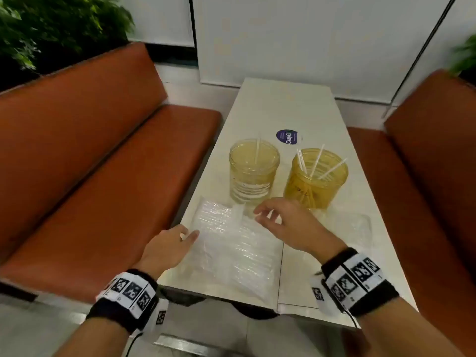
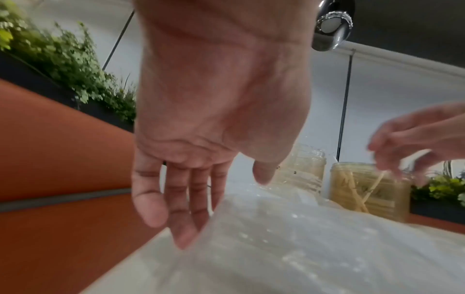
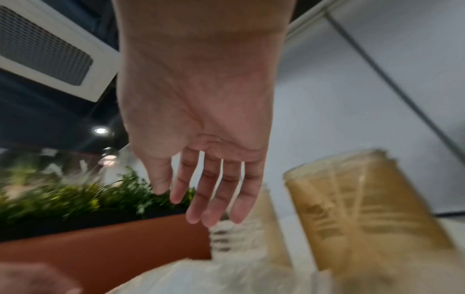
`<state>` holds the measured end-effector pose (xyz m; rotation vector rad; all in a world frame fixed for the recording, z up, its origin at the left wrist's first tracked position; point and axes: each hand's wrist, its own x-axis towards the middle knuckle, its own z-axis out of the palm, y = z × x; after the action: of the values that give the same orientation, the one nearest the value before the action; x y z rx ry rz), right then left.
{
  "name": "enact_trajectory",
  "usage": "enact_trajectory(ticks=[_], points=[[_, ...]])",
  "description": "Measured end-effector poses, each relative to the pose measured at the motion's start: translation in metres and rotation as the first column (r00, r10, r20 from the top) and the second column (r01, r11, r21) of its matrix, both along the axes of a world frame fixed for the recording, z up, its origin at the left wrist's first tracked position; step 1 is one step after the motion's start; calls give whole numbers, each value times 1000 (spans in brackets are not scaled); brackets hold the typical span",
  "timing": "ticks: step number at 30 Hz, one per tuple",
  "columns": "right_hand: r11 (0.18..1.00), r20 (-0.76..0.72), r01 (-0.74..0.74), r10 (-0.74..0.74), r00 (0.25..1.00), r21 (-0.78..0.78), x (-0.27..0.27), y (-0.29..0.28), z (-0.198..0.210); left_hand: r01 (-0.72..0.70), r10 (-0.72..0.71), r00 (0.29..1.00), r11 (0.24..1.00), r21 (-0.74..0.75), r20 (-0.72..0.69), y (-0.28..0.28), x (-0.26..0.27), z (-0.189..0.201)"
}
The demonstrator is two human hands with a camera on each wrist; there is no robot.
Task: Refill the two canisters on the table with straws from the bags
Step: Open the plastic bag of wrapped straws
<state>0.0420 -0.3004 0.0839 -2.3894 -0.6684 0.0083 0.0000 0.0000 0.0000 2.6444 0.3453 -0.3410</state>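
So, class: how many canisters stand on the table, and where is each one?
2. The paler canister stands left, just beyond the straw bag; the amber canister stands to its right, apart from it. None seems hidden.

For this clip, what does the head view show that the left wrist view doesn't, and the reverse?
Only the head view: the second, flatter bag by the right canister, the round purple sticker, both wristbands, and the lone straw in the left canister.

Only the left wrist view: the left hand palm-side, fingers straight at the straw bag's edge, and a chrome fixture overhead.

Both: the straw bag, both canisters, the right hand, the orange bench.
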Motion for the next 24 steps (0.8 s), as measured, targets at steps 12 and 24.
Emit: enact_trajectory(ticks=[12,24], points=[[832,-37,182,-235,971,-524,-6,60,-52,-290,313,950,860,-420,-14,-8,-3,-4],[908,-291,356,-287,913,220,-9,53,4,-261,556,827,249,-933,-83,-26,-47,29]])
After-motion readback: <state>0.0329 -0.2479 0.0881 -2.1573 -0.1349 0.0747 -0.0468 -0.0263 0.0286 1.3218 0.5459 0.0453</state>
